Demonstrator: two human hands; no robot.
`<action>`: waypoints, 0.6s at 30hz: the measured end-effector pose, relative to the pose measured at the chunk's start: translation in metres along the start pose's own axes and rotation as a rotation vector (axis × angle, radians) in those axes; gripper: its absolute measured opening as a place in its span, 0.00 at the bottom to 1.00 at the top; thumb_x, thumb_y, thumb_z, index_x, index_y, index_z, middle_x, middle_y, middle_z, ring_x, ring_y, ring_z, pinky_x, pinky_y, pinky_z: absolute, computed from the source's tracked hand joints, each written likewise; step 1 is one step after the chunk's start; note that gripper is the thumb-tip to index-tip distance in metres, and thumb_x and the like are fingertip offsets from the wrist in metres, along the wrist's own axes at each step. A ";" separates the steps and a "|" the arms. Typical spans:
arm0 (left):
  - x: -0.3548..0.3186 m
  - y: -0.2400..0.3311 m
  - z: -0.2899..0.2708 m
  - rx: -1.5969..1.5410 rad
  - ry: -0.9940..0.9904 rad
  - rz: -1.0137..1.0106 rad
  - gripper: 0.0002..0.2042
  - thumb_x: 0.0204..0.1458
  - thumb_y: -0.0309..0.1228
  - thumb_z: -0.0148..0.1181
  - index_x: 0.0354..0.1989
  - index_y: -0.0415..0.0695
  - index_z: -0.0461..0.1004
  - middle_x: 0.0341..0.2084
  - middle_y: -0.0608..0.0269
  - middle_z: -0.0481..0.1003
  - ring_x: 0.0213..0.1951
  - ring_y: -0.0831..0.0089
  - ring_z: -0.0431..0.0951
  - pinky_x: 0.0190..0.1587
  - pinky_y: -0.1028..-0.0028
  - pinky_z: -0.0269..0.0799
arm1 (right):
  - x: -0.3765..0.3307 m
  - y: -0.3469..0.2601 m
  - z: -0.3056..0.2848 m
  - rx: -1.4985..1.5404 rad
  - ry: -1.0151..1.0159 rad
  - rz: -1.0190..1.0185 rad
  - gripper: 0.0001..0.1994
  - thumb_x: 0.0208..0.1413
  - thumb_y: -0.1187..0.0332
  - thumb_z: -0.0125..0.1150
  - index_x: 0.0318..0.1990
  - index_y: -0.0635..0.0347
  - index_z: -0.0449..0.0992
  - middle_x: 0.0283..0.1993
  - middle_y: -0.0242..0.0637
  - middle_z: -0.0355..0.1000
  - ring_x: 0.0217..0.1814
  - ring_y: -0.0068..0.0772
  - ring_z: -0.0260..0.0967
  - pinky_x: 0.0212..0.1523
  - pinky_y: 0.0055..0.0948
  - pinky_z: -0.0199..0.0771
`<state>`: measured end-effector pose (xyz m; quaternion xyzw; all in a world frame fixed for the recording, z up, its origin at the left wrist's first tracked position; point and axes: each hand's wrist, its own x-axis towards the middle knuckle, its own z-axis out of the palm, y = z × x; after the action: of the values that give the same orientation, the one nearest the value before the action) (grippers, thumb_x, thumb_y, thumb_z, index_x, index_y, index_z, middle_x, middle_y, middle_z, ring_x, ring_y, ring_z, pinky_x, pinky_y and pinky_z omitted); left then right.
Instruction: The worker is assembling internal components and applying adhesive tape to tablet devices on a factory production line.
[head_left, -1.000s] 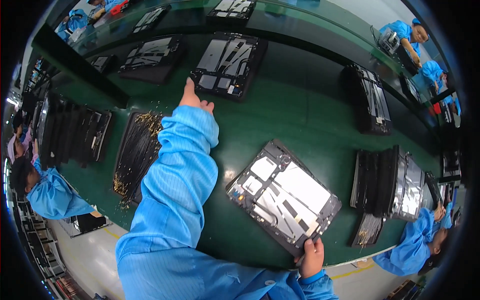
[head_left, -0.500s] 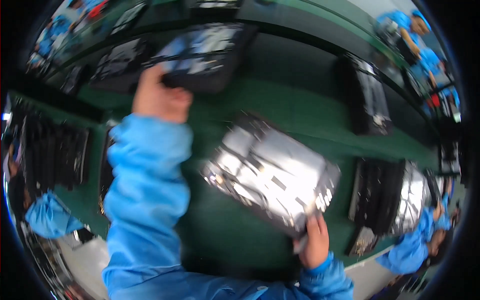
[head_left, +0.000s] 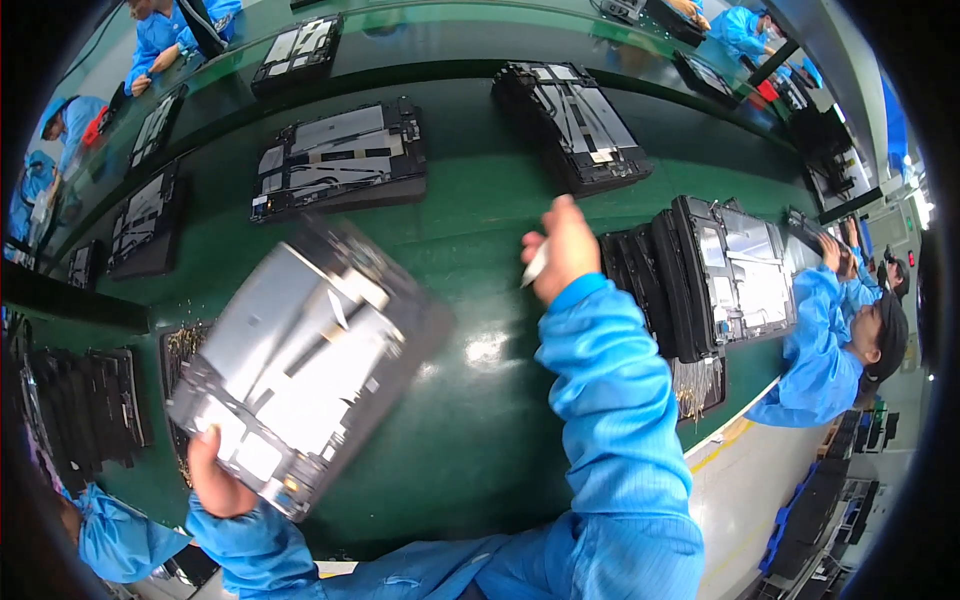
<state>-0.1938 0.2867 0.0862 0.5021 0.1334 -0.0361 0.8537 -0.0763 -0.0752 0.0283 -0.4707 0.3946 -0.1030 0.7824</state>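
Observation:
On the left side of the bench, my left hand [head_left: 222, 482] grips the near corner of an opened tablet [head_left: 270, 350], thumb on top. Silver battery plates, black ribbon strips and small boards show on its upper face; it is tilted and slightly blurred. My right hand [head_left: 572, 252] reaches over the middle of the bench, fingers curled round a small white pointed tool [head_left: 537, 264], mostly hidden. Beyond its fingertips lies a stack topped by another opened tablet [head_left: 580, 115]. To its right, several black tablet units [head_left: 690, 270] stand on edge in a row.
Further opened tablets lie on the green bench [head_left: 460, 400], one at centre left [head_left: 340, 150]. Black units [head_left: 85, 410] stand at the far left. Trays of thin golden pieces [head_left: 178, 365] sit at both sides. A co-worker in blue [head_left: 835, 350] works at the right.
My left hand has drawn back from the far stack and now holds a tablet near me. My right hand, earlier on a tablet, has reached forward without it. The view has turned.

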 end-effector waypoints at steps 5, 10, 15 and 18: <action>-0.005 -0.035 -0.010 0.017 -0.040 -0.237 0.25 0.38 0.31 0.48 0.47 0.33 0.57 0.40 0.52 0.65 0.43 0.62 0.66 0.46 0.69 0.59 | 0.031 -0.031 -0.010 0.118 0.066 0.129 0.31 0.44 0.43 0.45 0.52 0.50 0.49 0.46 0.41 0.54 0.28 0.36 0.60 0.21 0.27 0.61; 0.002 -0.059 -0.010 -0.042 0.030 -0.279 0.24 0.38 0.31 0.48 0.46 0.33 0.58 0.40 0.52 0.66 0.43 0.62 0.66 0.47 0.70 0.58 | 0.075 -0.038 -0.020 0.189 0.038 0.202 0.22 0.46 0.51 0.50 0.43 0.57 0.59 0.36 0.38 0.60 0.28 0.33 0.60 0.22 0.22 0.63; 0.004 -0.060 -0.002 0.080 0.073 -0.267 0.24 0.38 0.32 0.49 0.46 0.34 0.58 0.40 0.53 0.66 0.42 0.63 0.66 0.47 0.70 0.58 | 0.054 -0.064 -0.001 0.358 -0.008 0.101 0.16 0.47 0.59 0.50 0.39 0.58 0.60 0.29 0.37 0.63 0.22 0.25 0.59 0.20 0.18 0.64; 0.009 -0.064 -0.006 0.088 0.072 -0.286 0.25 0.37 0.33 0.51 0.46 0.34 0.58 0.39 0.53 0.66 0.41 0.63 0.67 0.45 0.70 0.60 | 0.040 -0.077 0.008 0.446 -0.038 0.055 0.16 0.46 0.59 0.51 0.39 0.57 0.60 0.29 0.37 0.63 0.21 0.23 0.57 0.18 0.16 0.62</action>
<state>-0.1987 0.2606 0.0271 0.5160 0.2322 -0.1451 0.8116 -0.0270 -0.1324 0.0724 -0.2770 0.3601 -0.1573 0.8769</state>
